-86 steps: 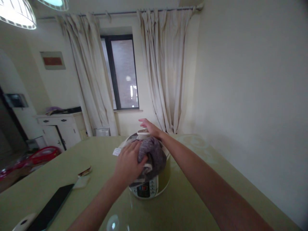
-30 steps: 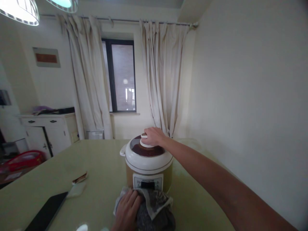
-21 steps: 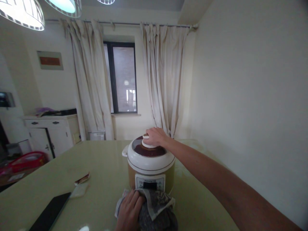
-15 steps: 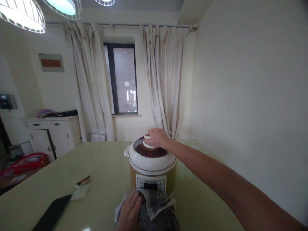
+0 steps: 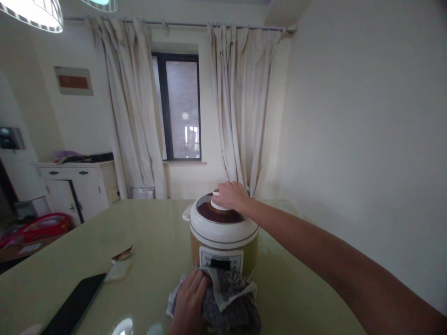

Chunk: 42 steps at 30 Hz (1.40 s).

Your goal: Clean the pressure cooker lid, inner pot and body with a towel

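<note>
An electric cooker (image 5: 223, 239) with a white lid and a yellowish body stands on the pale green table (image 5: 153, 242). My right hand (image 5: 230, 195) is closed over the white knob on top of its lid. My left hand (image 5: 190, 302) lies on a bunched grey cloth (image 5: 230, 300), fingers curled into it. The cloth rests on the table against the cooker's front, just below its control panel (image 5: 220, 263).
A black tablet or phone (image 5: 75, 307) lies on the table at the near left, with a small pale packet (image 5: 118, 270) and a dark wrapper (image 5: 122, 254) beyond it. A white cabinet (image 5: 78, 186) and a red object (image 5: 42, 225) stand at left. Curtains frame a window behind.
Earlier my left hand held the cloth on top of the cooker's lid; it has come down to the table in front. My right hand stays on the knob. The view shifted slightly.
</note>
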Motion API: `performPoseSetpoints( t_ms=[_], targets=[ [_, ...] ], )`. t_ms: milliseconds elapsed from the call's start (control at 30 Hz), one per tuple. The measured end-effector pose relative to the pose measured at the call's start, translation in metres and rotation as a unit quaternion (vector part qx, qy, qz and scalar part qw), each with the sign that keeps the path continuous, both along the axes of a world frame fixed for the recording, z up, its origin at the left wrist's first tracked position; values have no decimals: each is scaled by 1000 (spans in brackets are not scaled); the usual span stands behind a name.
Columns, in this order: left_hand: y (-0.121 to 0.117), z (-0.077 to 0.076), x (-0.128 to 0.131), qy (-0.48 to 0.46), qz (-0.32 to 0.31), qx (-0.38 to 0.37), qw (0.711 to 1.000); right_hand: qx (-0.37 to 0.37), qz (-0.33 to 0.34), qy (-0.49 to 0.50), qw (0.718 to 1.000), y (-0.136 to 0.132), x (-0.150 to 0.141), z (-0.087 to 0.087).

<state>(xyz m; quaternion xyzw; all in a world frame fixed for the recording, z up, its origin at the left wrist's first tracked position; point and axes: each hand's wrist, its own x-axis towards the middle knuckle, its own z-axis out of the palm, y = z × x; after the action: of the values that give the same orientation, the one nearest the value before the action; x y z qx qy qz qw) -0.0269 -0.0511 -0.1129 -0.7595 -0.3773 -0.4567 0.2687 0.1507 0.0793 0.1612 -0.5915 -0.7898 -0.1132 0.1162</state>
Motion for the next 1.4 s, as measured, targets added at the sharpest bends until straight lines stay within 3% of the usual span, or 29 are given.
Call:
performPoseSetpoints(
  t_ms=[267,567,700,867,967,1100,1200,1300,1400],
  targets=[
    [-1,3,0,1,14,5,1000,-25,-66,32,997,16,-11,14],
    [1,6,0,12,10,31,999,13,-113,73,991,31,28,36],
    [2,1,-3,24,-2,22,999,47,-164,94,981,34,74,48],
    [4,-3,-5,22,-15,-5,1000,91,-265,35,959,25,181,50],
    [4,-5,-5,22,-28,-14,999,62,-282,-43,956,2,252,23],
    [4,-2,-6,19,-37,-6,999,11,-263,-100,960,-39,313,-46],
    [2,1,-8,7,-74,-13,997,-25,-254,-91,963,-61,327,-101],
    [-6,-2,-8,-41,-112,-20,993,-43,-254,-66,964,-69,324,-145],
    [-25,-8,0,-179,-138,-153,962,-45,-249,-42,966,-68,319,-172]
  ],
)
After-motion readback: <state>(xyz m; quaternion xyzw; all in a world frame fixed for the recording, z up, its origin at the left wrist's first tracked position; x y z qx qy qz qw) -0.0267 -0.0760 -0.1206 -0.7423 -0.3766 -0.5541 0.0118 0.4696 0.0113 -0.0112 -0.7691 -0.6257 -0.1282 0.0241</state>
